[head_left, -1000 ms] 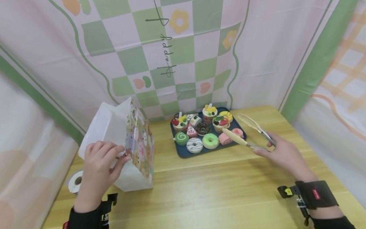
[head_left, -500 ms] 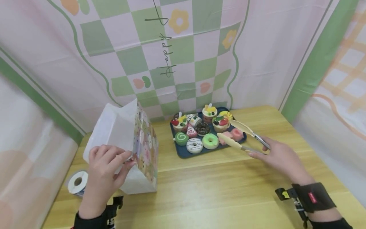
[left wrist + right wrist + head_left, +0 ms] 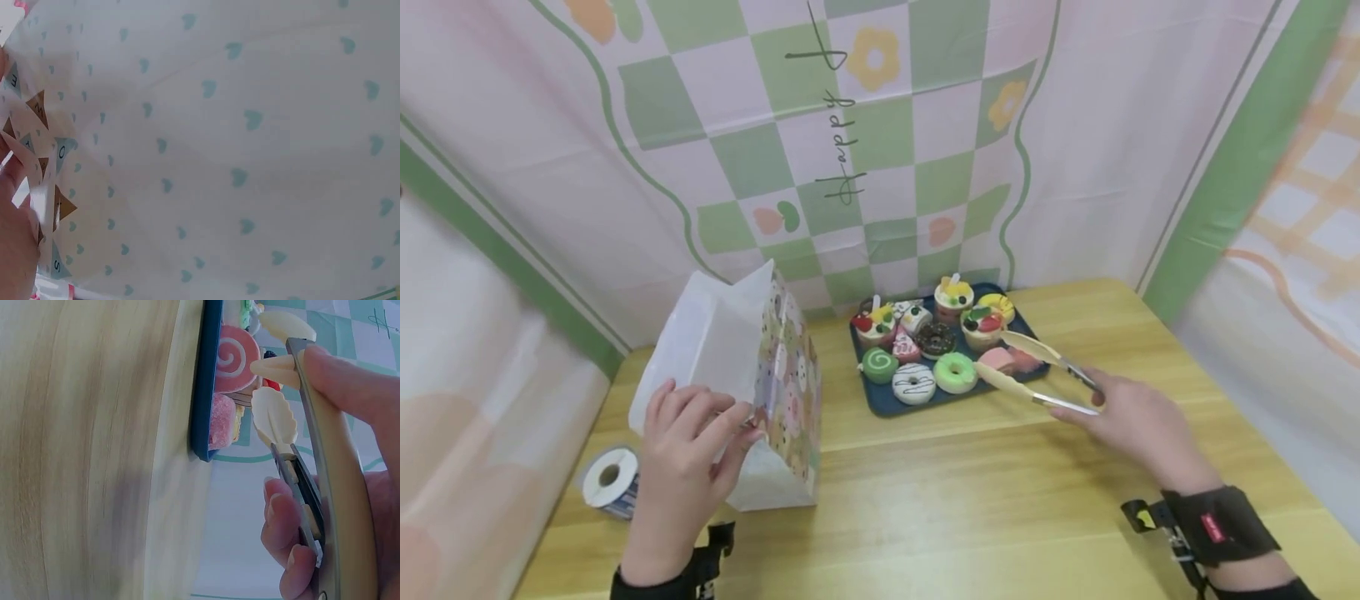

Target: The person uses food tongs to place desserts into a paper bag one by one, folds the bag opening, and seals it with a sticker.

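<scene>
My left hand (image 3: pixel 688 467) pinches the near edge of a white paper bag (image 3: pixel 696 333), which stands upright with its mouth open and a cartoon-animal print on its right side. In the left wrist view a pale surface with teal hearts (image 3: pixel 252 120) fills most of the picture, fingers at its left edge. My right hand (image 3: pixel 1138 425) holds food tongs (image 3: pixel 1006 383), their beige tips spread apart. The tips are over the right front of a dark blue tray (image 3: pixel 891 410), around a pink swirl roll (image 3: pixel 237 356). Beside it lies another pink sweet (image 3: pixel 221 422). Contact with the roll cannot be told.
On the tray are several toy pastries, among them a green donut (image 3: pixel 956 372), a white striped donut (image 3: pixel 913 383), a chocolate donut (image 3: pixel 936 341) and fruit cups (image 3: pixel 982 327). A label roll (image 3: pixel 611 482) stands left of the bag on the wooden table (image 3: pixel 925 517). A checkered curtain (image 3: pixel 880 142) hangs behind.
The tongs have moved left and down to the pink sweets, and their tips have come closer together. My left hand and the bag have shifted slightly right.
</scene>
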